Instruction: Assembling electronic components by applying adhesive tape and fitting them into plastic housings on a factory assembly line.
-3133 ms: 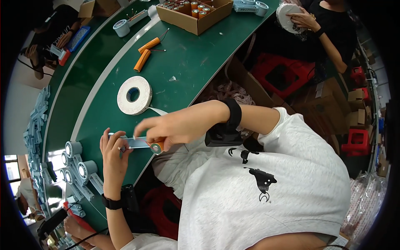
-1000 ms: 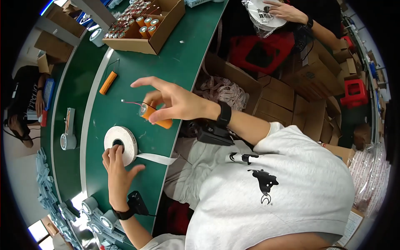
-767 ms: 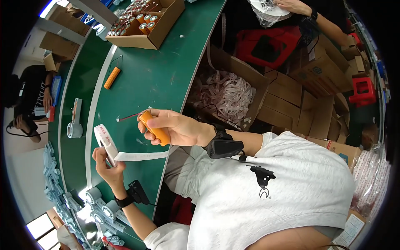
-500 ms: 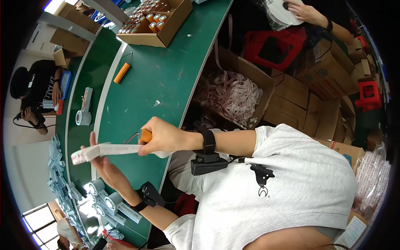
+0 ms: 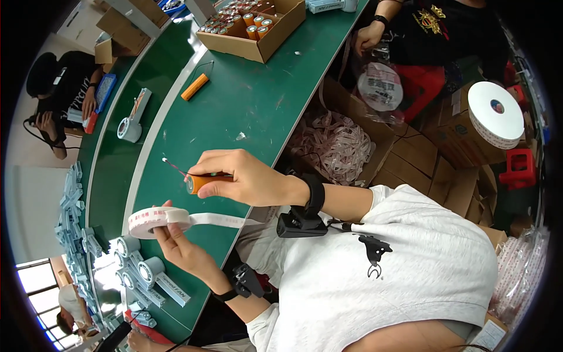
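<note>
In my left hand (image 5: 189, 253) is a roll of white tape (image 5: 142, 222) with red print, gripped at its near side by fingers and thumb. A loose strip (image 5: 217, 220) runs from it past the table edge, in front of my shirt. Above the strip, my right hand (image 5: 243, 176) is closed around an orange cylindrical battery (image 5: 199, 184), its end face showing. Thin red and dark wires with a small white connector (image 5: 165, 159) stick out from it. A second orange battery (image 5: 194, 87) with a wire lies farther up on the green table (image 5: 234, 117).
A cardboard box (image 5: 237, 48) of orange batteries stands at the table's far end. Light blue fan housings (image 5: 151, 270) lie lower left. Beside the table is a carton of crumpled paper strips (image 5: 337, 146). A co-worker's hand (image 5: 368, 36) is near a bagged roll (image 5: 380, 88); another white roll (image 5: 495, 108) rests on cartons.
My right hand, still on the battery, no longer pinches the tape strip, which now hangs below it. My left hand turned the roll and brought it closer. The whole view has shifted.
</note>
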Tool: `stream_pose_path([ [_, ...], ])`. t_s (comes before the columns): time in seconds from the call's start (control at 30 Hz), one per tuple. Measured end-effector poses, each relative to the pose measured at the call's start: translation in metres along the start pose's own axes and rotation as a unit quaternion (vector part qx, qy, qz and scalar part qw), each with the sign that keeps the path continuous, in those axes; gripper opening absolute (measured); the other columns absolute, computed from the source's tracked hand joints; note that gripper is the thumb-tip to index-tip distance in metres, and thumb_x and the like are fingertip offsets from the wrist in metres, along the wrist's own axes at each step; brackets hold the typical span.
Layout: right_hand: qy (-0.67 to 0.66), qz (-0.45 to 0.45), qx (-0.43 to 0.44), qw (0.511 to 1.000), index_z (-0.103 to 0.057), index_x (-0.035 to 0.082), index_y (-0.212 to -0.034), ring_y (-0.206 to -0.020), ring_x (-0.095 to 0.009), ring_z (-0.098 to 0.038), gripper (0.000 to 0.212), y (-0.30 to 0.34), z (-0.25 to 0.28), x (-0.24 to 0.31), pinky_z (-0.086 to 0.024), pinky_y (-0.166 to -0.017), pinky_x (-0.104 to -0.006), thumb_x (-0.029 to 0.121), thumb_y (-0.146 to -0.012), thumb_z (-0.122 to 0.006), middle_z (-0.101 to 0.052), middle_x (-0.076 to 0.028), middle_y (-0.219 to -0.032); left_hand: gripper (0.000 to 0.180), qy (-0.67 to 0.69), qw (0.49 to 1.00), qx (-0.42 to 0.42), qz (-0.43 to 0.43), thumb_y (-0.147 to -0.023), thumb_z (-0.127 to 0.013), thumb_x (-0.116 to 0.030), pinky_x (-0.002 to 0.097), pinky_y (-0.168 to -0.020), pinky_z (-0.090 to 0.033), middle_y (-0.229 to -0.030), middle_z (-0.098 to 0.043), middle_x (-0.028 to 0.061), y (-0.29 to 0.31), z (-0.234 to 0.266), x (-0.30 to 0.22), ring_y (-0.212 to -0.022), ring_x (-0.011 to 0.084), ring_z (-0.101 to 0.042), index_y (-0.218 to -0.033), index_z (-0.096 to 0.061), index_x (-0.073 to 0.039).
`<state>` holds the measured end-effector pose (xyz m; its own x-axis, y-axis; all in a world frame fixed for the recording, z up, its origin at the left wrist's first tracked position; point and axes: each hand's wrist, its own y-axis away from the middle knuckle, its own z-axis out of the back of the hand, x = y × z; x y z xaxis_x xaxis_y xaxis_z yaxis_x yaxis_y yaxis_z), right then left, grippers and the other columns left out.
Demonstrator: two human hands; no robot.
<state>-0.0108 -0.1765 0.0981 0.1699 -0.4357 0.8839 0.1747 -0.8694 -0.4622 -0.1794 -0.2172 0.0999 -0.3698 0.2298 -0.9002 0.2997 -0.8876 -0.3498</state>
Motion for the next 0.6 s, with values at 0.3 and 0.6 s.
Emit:
stream_pose_path([
  [0.3,0.143,0.123,-0.045,0.981,-0.055,-0.006,-0.094,-0.074,-0.023,-0.054,0.019,-0.009,-0.052,-0.013,-0.044,-0.067,-0.0293,0.003,-0.078,-0.060,-0.052,-0.012,-0.085,0.031,-0.152,0.987,-0.057,0.003,-0.095,-0.038,-0.021,0.0330,-0.077,-0.040,-0.090,-0.061,0.0161,0.006,-0.014,-0.012,-0.079,0.0206,-0.056,-0.100,-0.052,0.006],
  [0.6,-0.190,-0.157,-0.108,0.963,-0.055,-0.003,-0.093,-0.075,-0.012,-0.051,0.013,-0.036,-0.032,-0.026,-0.042,-0.068,-0.0257,0.008,-0.087,-0.050,-0.055,-0.006,-0.085,0.047,-0.422,0.904,-0.069,-0.015,-0.096,-0.026,-0.035,0.0363,-0.076,-0.027,-0.067,-0.056,0.0116,0.009,-0.021,0.012,-0.066,0.0278,-0.049,-0.079,-0.051,0.001],
])
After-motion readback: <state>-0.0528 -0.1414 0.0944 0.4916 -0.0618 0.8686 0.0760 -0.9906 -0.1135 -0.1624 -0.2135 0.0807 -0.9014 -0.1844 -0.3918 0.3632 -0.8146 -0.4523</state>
